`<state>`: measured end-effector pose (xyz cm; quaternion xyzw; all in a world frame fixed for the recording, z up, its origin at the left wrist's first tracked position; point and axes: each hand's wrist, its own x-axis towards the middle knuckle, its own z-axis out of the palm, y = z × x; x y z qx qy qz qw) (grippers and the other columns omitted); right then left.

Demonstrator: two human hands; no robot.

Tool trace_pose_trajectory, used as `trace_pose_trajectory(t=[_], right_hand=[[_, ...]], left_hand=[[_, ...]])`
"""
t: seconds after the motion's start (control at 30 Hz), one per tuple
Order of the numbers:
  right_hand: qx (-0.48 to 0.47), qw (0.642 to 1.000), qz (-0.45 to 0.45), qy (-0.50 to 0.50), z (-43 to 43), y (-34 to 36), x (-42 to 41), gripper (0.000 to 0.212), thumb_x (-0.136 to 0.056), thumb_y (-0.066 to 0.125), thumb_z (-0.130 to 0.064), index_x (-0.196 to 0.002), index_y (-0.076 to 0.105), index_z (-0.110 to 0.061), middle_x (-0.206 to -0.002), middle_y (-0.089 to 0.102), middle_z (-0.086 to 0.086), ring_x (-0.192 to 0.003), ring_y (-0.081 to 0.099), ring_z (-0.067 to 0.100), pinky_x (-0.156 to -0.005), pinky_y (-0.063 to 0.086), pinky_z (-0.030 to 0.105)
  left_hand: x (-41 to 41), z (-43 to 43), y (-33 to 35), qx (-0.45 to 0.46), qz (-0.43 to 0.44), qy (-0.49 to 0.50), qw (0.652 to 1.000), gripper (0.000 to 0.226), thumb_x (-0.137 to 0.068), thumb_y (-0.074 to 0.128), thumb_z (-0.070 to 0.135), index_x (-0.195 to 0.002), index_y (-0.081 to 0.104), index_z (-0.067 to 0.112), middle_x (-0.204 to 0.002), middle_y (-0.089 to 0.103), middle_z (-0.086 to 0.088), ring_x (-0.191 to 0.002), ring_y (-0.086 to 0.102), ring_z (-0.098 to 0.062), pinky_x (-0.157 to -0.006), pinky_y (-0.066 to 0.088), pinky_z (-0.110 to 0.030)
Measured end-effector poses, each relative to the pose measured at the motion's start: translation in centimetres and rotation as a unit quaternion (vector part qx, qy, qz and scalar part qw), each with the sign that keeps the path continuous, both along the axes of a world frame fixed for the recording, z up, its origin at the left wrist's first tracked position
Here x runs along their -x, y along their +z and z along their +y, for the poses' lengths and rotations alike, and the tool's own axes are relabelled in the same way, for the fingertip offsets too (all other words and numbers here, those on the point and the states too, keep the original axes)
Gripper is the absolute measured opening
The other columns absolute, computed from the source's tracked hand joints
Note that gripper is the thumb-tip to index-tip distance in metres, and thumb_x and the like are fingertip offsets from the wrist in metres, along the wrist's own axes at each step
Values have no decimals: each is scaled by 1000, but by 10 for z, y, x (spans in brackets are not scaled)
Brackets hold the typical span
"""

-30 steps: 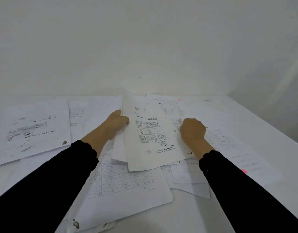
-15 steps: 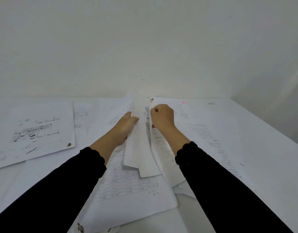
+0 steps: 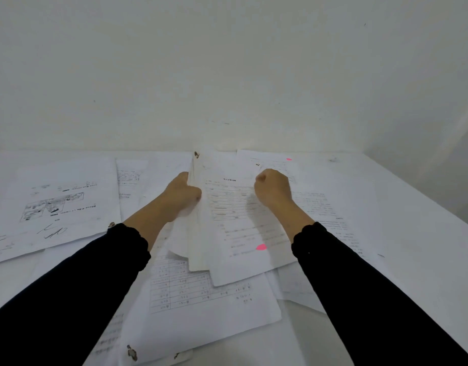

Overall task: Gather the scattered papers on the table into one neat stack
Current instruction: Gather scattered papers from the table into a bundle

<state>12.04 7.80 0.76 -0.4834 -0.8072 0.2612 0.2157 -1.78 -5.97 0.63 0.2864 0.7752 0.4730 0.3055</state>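
My left hand (image 3: 182,196) and right hand (image 3: 272,190) grip the bundle (image 3: 235,228) lengthwise between them; the drawing sheet (image 3: 56,186) lies off left.

Both your arms reached toward 12 o'clock; your left hand (image 3: 181,195) and right hand (image 3: 272,188), fingers curled, gripped the sheets (image 3: 234,210) between them.

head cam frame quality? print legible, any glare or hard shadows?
Head view: light is flat and dim, no glare; only a soft shadow beside the right hand on the held white printed sheets. Head view: print is too soft to read there and on the white sheet with a drawing; white paper barely separates from the white table.
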Motion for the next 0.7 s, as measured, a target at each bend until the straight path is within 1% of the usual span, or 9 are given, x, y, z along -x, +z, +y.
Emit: trace_pose_trajectory(t=[0.07, 0.13, 0.23, 0.33, 0.4, 0.5, 0.6, 0.67, 0.7], right_hand=[[-24, 995, -82, -45, 9, -4, -14, 24, -89, 46, -8, -105, 63, -10, -114, 62, 11, -108, 54, 29, -87, 46, 35], [-15, 985, -153, -78, 15, -8, -28, 29, -92, 46, -19, -119, 56, -11, -125, 54, 12, -119, 43, 32, -94, 38, 37], [9, 971, -213, -105, 21, -16, -45, 42, -93, 44, -41, -122, 52, -11, -128, 47, 13, -122, 39, 33, -96, 35, 41], [-15, 963, -246, -111, 21, -23, -52, 59, -86, 47, -58, -124, 51, -13, -127, 47, 11, -122, 39, 32, -95, 36, 41], [-36, 960, -257, -105, 16, -24, -50, 73, -77, 50, -70, -125, 49, -14, -128, 45, 11, -123, 38, 32, -96, 35, 43], [-33, 961, -264, -79, 6, -22, -44, 86, -68, 54, -77, -126, 45, -15, -129, 43, 11, -123, 38, 32, -96, 36, 44], [-30, 965, -253, -62, -1, -21, -38, 62, -73, 60, -60, -113, 50, -13, -117, 49, 9, -114, 44, 30, -87, 43, 40], [-43, 971, -229, -56, -2, -21, -36, 32, -78, 60, -40, -86, 51, -10, -97, 52, 7, -98, 48, 28, -75, 47, 32], [-47, 975, -213, -53, -3, -21, -35, 23, -80, 57, -29, -71, 46, -10, -86, 52, 5, -87, 49, 26, -65, 44, 25]], left_hand=[[7, -4, 1, 0, 5, 23, 1000, 41, -88, 45, 3, -129, 46, 7, -120, 55, -7, -105, 52, -28, -83, 44, -35], [12, -8, 1, 5, 20, 51, 999, 37, -92, 39, 3, -128, 47, 7, -113, 51, -7, -101, 47, -26, -83, 39, -34], [18, -14, -3, 25, 47, 80, 995, 34, -93, 32, 3, -123, 49, 3, -111, 51, -11, -98, 46, -28, -81, 38, -34], [23, -19, -6, 29, 53, 103, 993, 25, -92, 30, 4, -107, 51, 3, -104, 51, -13, -93, 47, -28, -79, 38, -34], [23, -22, -6, 18, 40, 100, 994, 17, -94, 38, 13, -101, 51, 4, -102, 53, -12, -90, 49, -28, -77, 39, -33], [18, -27, -4, 9, 24, 73, 997, 20, -87, 63, 20, -100, 54, 8, -89, 59, -6, -82, 55, -24, -72, 44, -30], [16, -26, -4, 34, 38, 70, 996, 32, -81, 68, 9, -109, 51, 9, -103, 56, -8, -94, 52, -28, -78, 44, -35], [15, -24, -5, 34, 39, 73, 996, 37, -84, 63, 4, -118, 52, 6, -108, 53, -9, -97, 50, -28, -80, 43, -34], [15, -23, -5, 35, 39, 72, 996, 34, -85, 60, 3, -118, 53, 6, -108, 53, -10, -97, 50, -28, -80, 42, -33]])
